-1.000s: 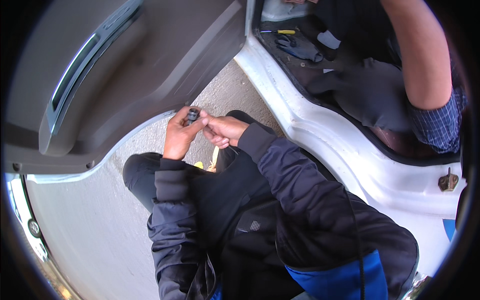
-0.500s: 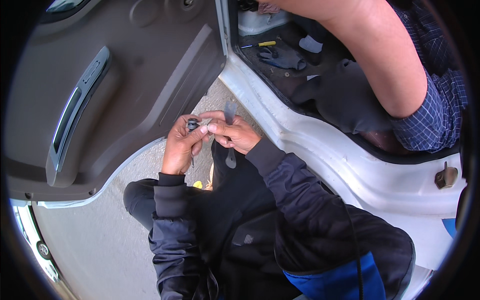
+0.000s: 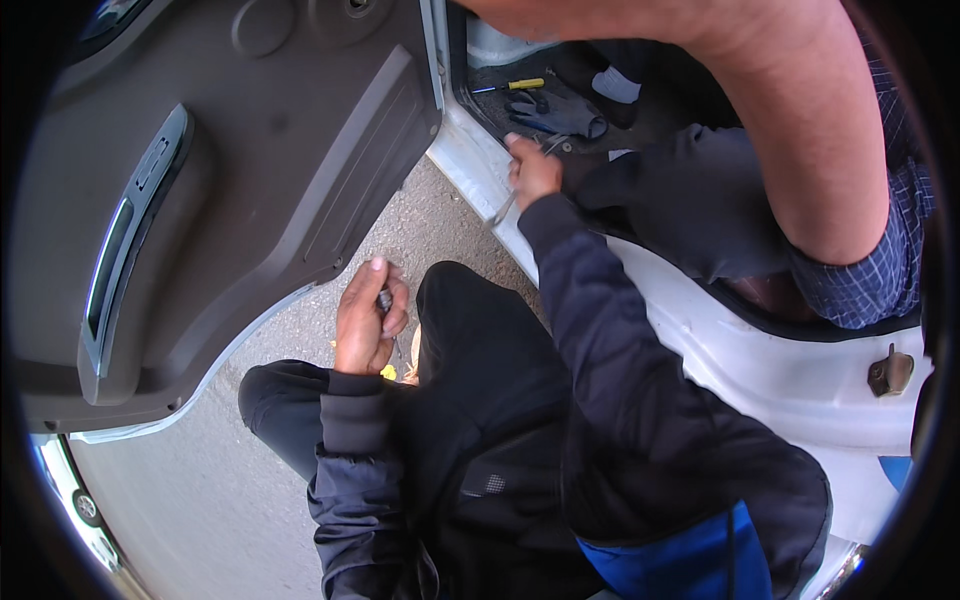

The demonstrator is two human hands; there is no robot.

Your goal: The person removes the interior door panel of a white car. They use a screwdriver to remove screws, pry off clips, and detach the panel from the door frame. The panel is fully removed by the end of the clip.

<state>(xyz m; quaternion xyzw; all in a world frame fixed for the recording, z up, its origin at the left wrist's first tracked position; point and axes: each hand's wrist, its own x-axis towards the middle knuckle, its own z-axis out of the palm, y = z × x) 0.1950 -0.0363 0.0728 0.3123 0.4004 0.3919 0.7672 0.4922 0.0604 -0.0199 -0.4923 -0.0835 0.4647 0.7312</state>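
My left hand (image 3: 370,315) is closed around a small dark cylindrical part (image 3: 385,299), its fingers curled and the thumb on top. Most of that part is hidden in the palm. Farther right, over the white door sill (image 3: 470,150), my right hand (image 3: 536,172) grips a slim flat metal tool (image 3: 503,212). One end sticks out below the hand, and a bit of metal shows beyond the fingers. The tool's exact kind cannot be made out. Just past the right hand, on the dark vehicle floor, lies a grey work glove (image 3: 560,113).
The open brown door panel (image 3: 260,200) with its handle (image 3: 135,250) fills the left. A yellow-handled screwdriver (image 3: 525,85) lies inside the vehicle. A co-worker's bare arm (image 3: 790,110) and dark-clothed leg (image 3: 690,190) occupy the right. A metal latch striker (image 3: 890,370) juts from the frame.
My hands have come apart. The right has moved away, up and right over the sill with the metal tool, while the left has stayed low with the dark part, its fingers curled more over it.
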